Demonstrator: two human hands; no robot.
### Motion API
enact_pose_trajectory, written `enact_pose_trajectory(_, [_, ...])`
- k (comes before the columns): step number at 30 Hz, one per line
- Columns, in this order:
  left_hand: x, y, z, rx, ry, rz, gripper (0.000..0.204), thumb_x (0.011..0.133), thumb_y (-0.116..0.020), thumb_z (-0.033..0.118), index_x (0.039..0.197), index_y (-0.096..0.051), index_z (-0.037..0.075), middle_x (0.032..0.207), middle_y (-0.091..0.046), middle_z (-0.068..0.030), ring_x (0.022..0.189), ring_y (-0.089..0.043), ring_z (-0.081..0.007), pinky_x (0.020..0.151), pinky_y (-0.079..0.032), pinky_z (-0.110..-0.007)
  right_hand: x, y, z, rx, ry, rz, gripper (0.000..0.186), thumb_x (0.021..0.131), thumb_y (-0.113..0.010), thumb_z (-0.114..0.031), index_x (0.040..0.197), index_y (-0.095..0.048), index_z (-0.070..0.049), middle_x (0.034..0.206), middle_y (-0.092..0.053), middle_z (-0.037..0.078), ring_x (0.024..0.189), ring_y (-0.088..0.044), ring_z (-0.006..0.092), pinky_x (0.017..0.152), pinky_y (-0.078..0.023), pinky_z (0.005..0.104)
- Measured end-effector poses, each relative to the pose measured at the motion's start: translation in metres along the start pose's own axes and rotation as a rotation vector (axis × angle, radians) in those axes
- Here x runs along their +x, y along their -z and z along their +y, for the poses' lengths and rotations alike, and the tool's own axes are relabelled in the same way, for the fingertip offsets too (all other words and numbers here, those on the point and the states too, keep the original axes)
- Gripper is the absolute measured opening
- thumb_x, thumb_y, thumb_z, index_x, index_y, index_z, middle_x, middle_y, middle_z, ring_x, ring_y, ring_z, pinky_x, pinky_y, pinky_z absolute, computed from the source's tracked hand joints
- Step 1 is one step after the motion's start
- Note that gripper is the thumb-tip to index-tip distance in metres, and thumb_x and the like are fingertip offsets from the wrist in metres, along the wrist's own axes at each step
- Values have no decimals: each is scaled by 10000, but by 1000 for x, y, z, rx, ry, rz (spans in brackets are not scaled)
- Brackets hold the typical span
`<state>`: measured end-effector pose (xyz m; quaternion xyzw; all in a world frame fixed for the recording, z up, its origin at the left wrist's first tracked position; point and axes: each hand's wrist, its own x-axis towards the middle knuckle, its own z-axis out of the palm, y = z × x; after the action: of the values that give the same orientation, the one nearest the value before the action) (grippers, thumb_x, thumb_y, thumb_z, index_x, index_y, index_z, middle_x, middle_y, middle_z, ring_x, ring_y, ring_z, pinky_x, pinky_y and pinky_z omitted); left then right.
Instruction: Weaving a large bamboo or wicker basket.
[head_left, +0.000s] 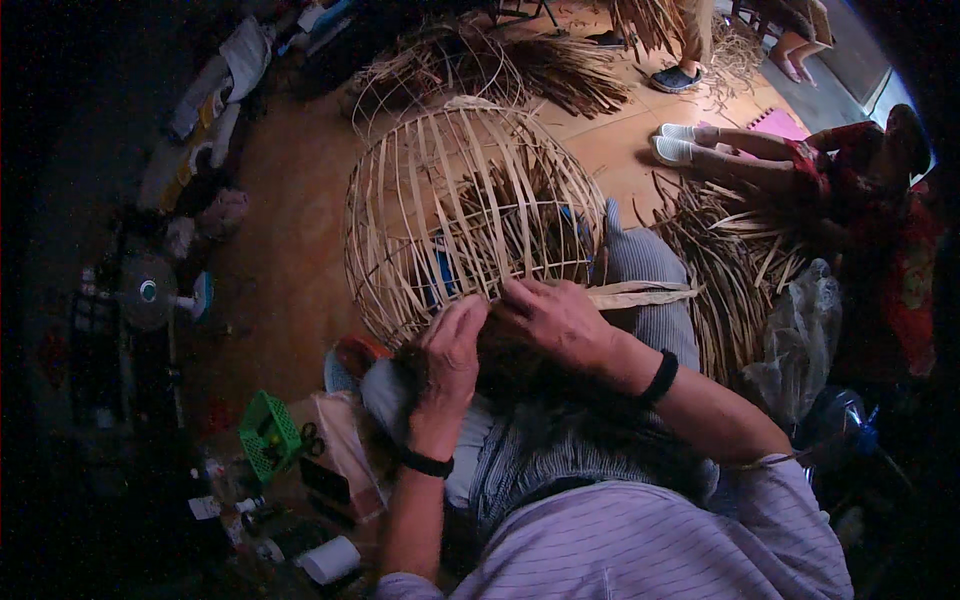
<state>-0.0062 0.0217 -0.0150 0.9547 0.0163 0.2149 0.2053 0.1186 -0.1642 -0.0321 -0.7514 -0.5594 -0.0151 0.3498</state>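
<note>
Toward the near edge of the floor (290, 240), the openwork basket (472, 225) has been ribbed, gaps being left open, while a pale strip (640, 296) is seemingly pinched at its rim by left hand (452, 345) and right hand (565, 322).

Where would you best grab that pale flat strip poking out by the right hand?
Probably pinch the pale strip at its outer end, coming from the person's right: it juts sideways past the right hand, thin and flat there, while its inner end lies hidden.

My one wide fisheye feed looks down from the wearer's head over a striped lilac shirt (640, 545), near both bare hands (560, 320).
</note>
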Motion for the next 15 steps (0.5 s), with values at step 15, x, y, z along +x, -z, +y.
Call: enact_pose_trajectory(15, [29,15,40,72,143,-97,302,954,-598,-62,1234,-635,44,1106,-744,-190,1056,-710,-406,961,-533,-506,-10,41,27,-110,-84,-124,290,988,-581,-192,1231,-555,-36,1064,-612,170,951,-675,381,775,-551,494])
